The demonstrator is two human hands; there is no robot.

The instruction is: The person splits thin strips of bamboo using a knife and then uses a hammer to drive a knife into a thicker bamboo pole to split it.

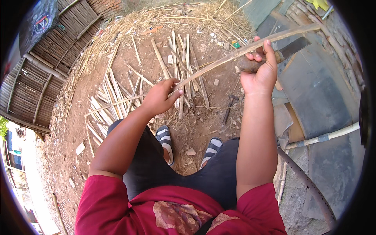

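Note:
A long, thin, pale wooden strip (219, 62), which looks like split bamboo, runs slantwise from lower left to upper right in front of me. My left hand (161, 96) pinches it between thumb and fingers at its lower part. My right hand (261, 66) is closed around the brown handle of a large knife (294, 47), whose dark blade points to the upper right. The strip also passes along the fingers of that hand, just above the handle. Whether these fingers grip the strip too, I cannot tell.
Several pale strips (113, 92) lie piled on the dirt at the left, with more strips (184, 58) ahead. Between my feet and the right side lies a hammer-like tool (229, 109). Grey sheets (325, 102) and a pale pole (340, 132) are at the right, straw (188, 17) at the back.

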